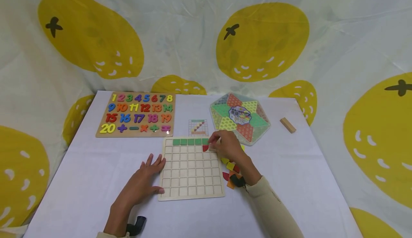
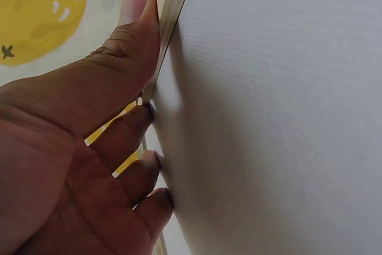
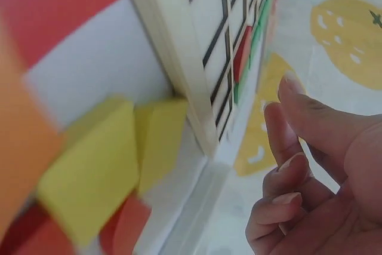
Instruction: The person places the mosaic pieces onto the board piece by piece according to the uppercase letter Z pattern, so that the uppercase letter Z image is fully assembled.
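Observation:
A pale wooden grid board (image 1: pixel 191 197) lies flat with several green square tiles (image 1: pixel 191 141) in its top row. Below the right end of that row sits a red quarter-round piece (image 1: pixel 205 148), seen edge-on in the right wrist view. My right hand (image 1: pixel 226 146) hovers over the board's upper right corner. Its thumb and index tips come together with no piece visible between them, and the other fingers curl in. My left hand (image 1: pixel 143 181) steadies the board's left edge, fingers spread, the thumb (image 2: pixel 134 4) against the edge near the lower corner.
Loose yellow pieces (image 3: pixel 89 171), with red and orange ones, lie right of the board, partly under my right forearm. Behind are a printed pattern card (image 1: pixel 198 127), a number puzzle board (image 1: pixel 135 114) and a hexagonal star game board (image 1: pixel 239 118). A small wooden block (image 1: pixel 288 125) lies far right.

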`<state>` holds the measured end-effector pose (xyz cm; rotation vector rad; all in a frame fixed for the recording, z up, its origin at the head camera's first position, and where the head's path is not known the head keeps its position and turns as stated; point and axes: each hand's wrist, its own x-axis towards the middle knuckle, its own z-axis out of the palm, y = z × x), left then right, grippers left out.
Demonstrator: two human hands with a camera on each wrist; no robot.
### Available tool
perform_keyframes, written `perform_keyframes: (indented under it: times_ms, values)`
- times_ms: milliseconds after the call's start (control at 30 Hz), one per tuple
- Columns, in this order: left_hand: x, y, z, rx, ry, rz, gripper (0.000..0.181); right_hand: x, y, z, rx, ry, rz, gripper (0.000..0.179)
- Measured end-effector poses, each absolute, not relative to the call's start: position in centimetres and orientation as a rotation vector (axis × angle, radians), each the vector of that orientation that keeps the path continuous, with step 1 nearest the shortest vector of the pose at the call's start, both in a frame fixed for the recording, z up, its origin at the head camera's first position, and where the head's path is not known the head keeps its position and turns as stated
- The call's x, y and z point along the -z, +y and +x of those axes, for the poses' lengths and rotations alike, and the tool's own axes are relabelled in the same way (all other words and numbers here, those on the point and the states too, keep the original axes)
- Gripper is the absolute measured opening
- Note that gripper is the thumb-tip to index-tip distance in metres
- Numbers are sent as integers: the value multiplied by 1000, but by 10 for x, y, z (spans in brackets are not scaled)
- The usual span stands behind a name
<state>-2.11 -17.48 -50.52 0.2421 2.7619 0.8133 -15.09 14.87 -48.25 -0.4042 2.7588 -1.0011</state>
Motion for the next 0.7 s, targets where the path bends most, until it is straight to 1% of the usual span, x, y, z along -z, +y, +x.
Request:
perform_keyframes:
  times_ms: [167,400,567,700]
  values:
    - [505,-175,-21,-807,2760,243,108,480,168,-141,998,2741,-352,8]
    - [506,-176,-21,-810,2755,232,108,485,191,-128,959,2698,-196,13]
    - [506,-176,-21,-815,2759,234,107,491,201,-121,850,2705,-208,19]
    - [506,-176,-21,-815,2759,233,108,495,204,-117,854,2697,-231,19]
